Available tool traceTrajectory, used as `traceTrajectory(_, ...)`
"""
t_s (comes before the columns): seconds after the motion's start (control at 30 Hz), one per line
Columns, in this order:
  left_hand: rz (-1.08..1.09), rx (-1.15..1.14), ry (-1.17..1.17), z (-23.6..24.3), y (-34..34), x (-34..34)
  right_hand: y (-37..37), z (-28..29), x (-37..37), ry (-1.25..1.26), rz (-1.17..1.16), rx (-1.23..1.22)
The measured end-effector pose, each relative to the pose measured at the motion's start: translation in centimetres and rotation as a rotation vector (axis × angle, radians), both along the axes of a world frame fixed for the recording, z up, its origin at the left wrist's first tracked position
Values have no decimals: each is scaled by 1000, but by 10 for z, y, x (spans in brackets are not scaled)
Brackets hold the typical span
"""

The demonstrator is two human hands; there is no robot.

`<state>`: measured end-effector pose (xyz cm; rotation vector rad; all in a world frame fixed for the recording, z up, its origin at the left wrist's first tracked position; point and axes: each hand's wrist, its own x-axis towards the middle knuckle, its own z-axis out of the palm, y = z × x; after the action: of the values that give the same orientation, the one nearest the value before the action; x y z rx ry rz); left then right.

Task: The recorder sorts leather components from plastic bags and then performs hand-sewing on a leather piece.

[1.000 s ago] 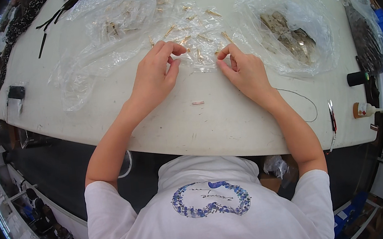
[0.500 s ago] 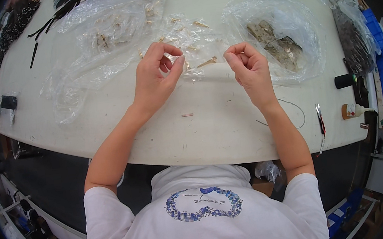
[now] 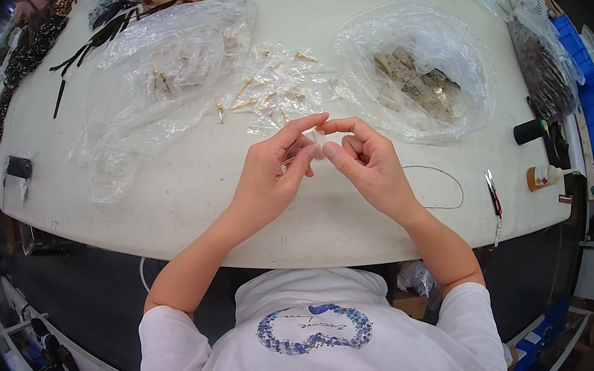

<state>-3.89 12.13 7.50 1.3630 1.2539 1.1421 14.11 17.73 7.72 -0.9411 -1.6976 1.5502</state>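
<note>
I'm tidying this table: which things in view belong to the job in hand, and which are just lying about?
Likely part of the job:
- small pale piece between the left hand and right hand
- gold-coloured pieces beyond the hands
- perhaps the left clear bag and right clear bag

Seemingly just lying about, untouched:
- scissors
- black spool
- bottle
- black straps

we hold our left hand (image 3: 266, 178) and our right hand (image 3: 378, 167) closely together, fingers (image 3: 304, 124) curled, both forearms (image 3: 205, 254) slanting inward.
</note>
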Motion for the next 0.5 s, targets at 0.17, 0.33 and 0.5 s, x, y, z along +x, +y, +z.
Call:
traceTrajectory(0.17,-21,34,-15,3,5,-1,4,-6,6,-34,-39,9)
traceTrajectory(0.33,524,676,543,-4,9,8,16,-12,7,13,-124,-90)
traceTrajectory(0.5,201,335,264,-23,14,32,17,-15,4,121,-154,-196)
